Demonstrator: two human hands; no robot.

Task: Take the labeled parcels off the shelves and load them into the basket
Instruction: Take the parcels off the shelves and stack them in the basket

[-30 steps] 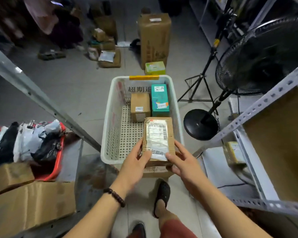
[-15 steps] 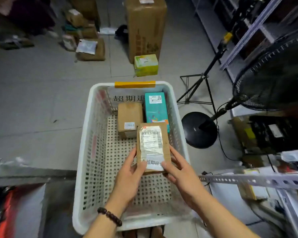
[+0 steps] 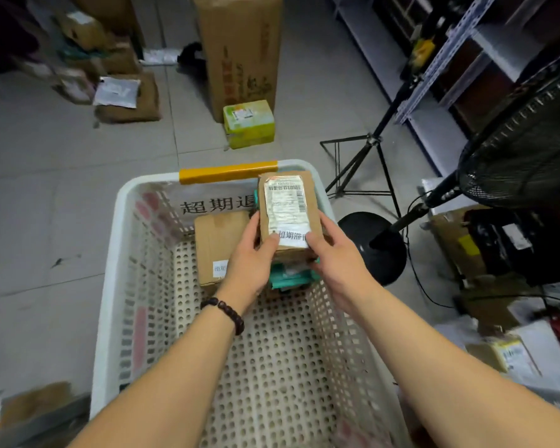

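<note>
Head view: we hold the labeled parcel (image 3: 286,208), a brown carton with its white shipping label up, over the far right corner of the white perforated basket (image 3: 133,253). Our left hand (image 3: 251,257) grips its near left edge and our right hand (image 3: 337,260) its near right edge, thumbs on the label. The parcel sits above a teal parcel (image 3: 288,276) lying in the basket, contact not discernible; a plain brown box (image 3: 220,240) lies just beside the teal one to the left, and a green box (image 3: 249,124) rests on the floor beyond the far rim.

Dark beaded bracelet (image 3: 223,313), bare forearms
</note>
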